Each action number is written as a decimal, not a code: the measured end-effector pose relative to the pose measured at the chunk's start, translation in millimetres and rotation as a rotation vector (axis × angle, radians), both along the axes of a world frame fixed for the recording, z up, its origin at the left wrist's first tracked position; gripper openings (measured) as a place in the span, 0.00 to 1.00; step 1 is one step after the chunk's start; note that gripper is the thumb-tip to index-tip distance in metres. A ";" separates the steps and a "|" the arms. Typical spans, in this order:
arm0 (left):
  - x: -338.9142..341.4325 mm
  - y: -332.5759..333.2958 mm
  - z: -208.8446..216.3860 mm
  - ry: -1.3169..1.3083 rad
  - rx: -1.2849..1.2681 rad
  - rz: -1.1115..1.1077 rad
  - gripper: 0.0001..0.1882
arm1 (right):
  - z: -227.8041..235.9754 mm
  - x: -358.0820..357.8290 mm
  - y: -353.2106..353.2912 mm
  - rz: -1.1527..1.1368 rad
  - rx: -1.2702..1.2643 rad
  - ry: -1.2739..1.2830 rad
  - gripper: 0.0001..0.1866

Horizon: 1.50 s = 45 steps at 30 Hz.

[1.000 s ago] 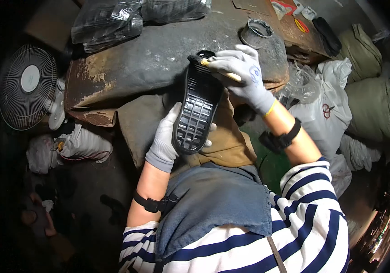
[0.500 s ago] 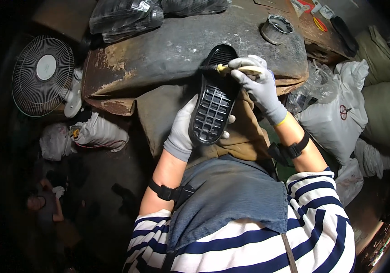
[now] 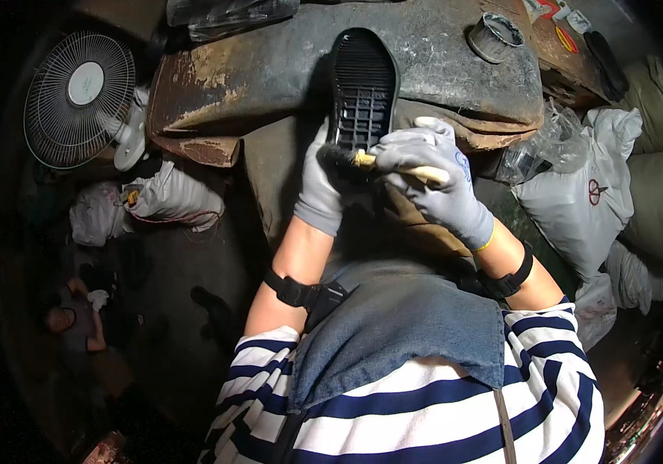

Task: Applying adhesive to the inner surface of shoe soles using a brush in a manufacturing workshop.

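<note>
A black shoe sole (image 3: 364, 85) points away from me, its gridded inner face turned up. My left hand (image 3: 320, 189), in a pale grey glove, grips its near end from the left side; some fingers are hidden beneath. In my gloved right hand (image 3: 433, 174) is a brush (image 3: 364, 160) with a pale yellow handle, the fingers closed around it. Dark bristles lie over the near end of the sole, close to my left thumb. Whether they touch the sole I cannot tell.
An open, smeared can (image 3: 495, 37) stands on the worn, padded bench (image 3: 269, 85) at far right. Dark plastic-wrapped bundles (image 3: 231, 17) lie at the far left. A fan (image 3: 84, 85) and white sacks (image 3: 177, 197) are left, more bags (image 3: 579, 185) right. Another person (image 3: 80, 317) is at lower left.
The brush has moved from the sole's far half down to its near end, with my right hand lower. The sole now stands straighter and reaches farther over the bench.
</note>
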State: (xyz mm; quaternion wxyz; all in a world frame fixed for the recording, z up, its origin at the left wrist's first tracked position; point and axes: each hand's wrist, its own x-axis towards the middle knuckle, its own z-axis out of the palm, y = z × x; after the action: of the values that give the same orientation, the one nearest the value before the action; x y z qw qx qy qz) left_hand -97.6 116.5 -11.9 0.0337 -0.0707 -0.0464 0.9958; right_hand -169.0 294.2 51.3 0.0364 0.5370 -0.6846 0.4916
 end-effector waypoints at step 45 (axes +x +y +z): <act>341.3 -182.4 -124.4 -0.451 0.330 1.425 0.44 | 41.0 -227.5 58.2 -0.581 -0.090 0.449 0.18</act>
State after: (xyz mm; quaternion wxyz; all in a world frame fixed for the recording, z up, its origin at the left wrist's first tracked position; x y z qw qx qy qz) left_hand 243.7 -66.0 -136.3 -0.6167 -0.2191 -0.2346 0.7188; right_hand -396.5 352.4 92.3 0.3474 0.4126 -0.7611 0.3603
